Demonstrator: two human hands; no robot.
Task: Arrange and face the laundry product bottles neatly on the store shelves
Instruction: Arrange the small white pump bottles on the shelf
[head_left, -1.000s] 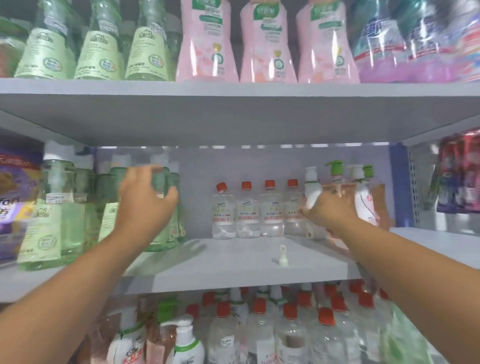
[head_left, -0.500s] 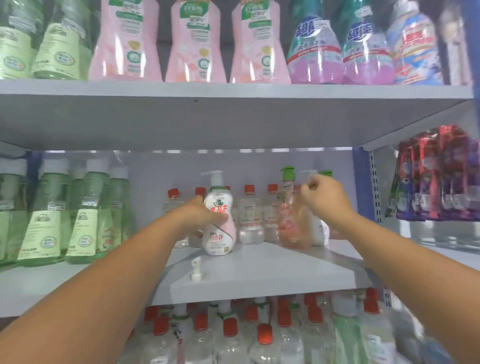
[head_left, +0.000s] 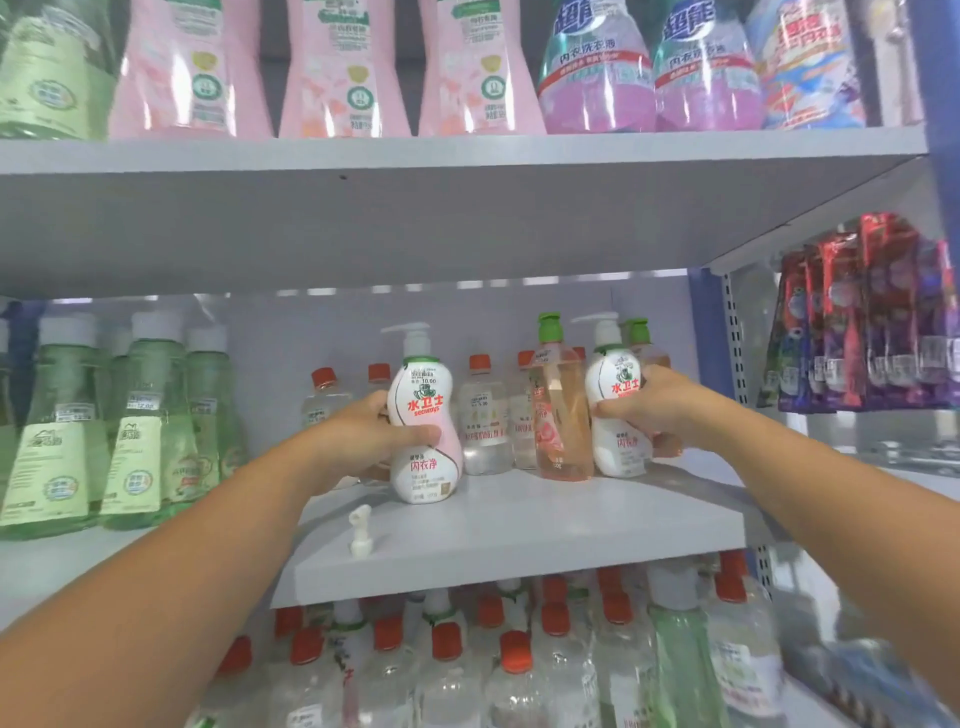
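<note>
At 9 o'clock of centre, the left hand wraps the left bottle at its waist on the shelf. At 3 o'clock, the right hand grips the right bottle. Both look rigid, smooth, top-heavy; the waist seems safest.

I am seeing the top-shelf pink bottles cut off at the neck by the upper edge. My left hand is covering the side of the pump bottle. The small print on its label is staying too small to read. The bottom-shelf bottles are blurring.
</note>
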